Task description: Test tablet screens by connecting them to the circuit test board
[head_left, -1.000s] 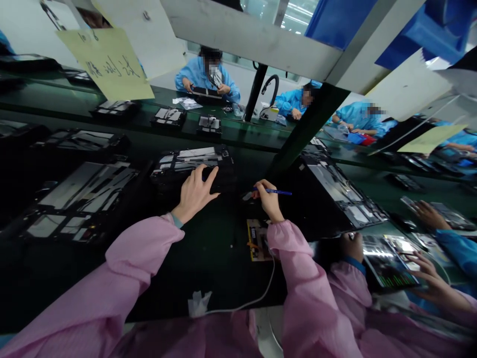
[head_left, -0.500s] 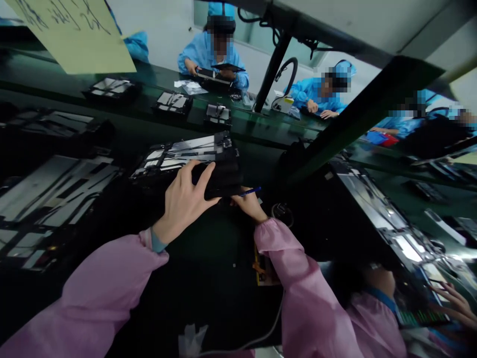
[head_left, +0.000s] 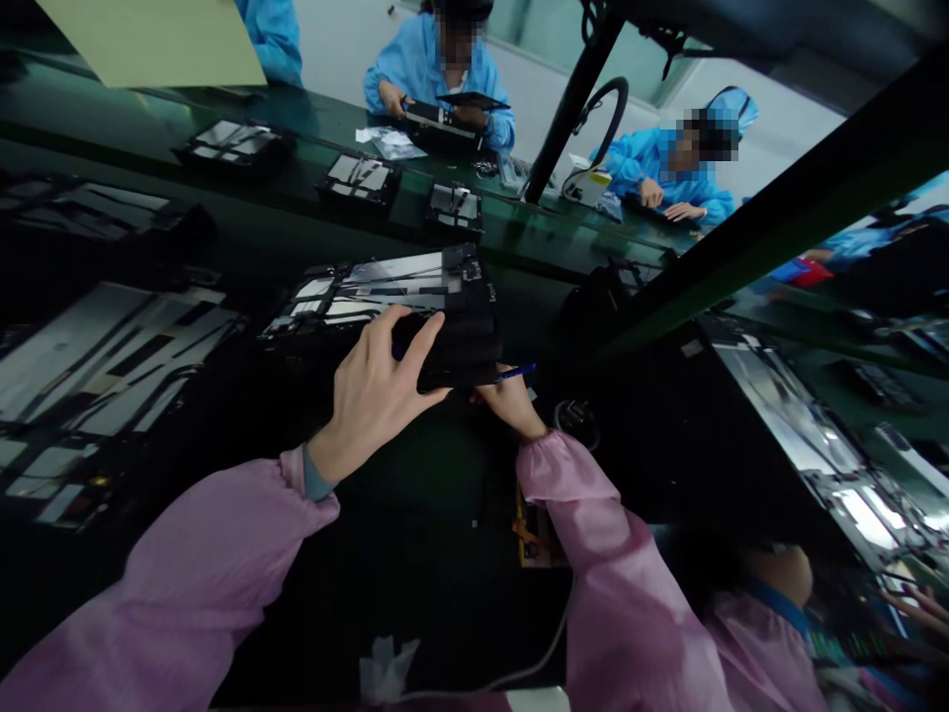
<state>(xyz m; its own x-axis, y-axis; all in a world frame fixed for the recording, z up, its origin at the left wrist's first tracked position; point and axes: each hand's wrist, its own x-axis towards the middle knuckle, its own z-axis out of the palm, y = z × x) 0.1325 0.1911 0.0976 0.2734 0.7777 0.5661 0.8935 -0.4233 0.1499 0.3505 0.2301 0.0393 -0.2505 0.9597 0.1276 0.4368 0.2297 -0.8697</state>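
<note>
A stack of black, flat electronic device housings (head_left: 464, 346) with silver panels and dark strips on top lies tilted before me. My left hand (head_left: 378, 396) grips its near side, thumb low and fingers over the edge. At the stack's near right corner is my right hand (head_left: 511, 403), its fingertips mostly hidden by the housings. A slim blue stick-like tool (head_left: 517, 372) pokes out from its fingers. Both my sleeves are pink.
More opened housings lie at left (head_left: 126, 366) and along the green shelf (head_left: 289, 213). A dark post (head_left: 741, 218) slants across the right. Co-workers in blue (head_left: 445, 79) sit opposite; a pink-sleeved person (head_left: 771, 633) is close by at right. A cable (head_left: 549, 648) runs below.
The head view has shifted a little, so the far bench and co-workers sit higher and further right. Both my hands keep their places on the stack.
</note>
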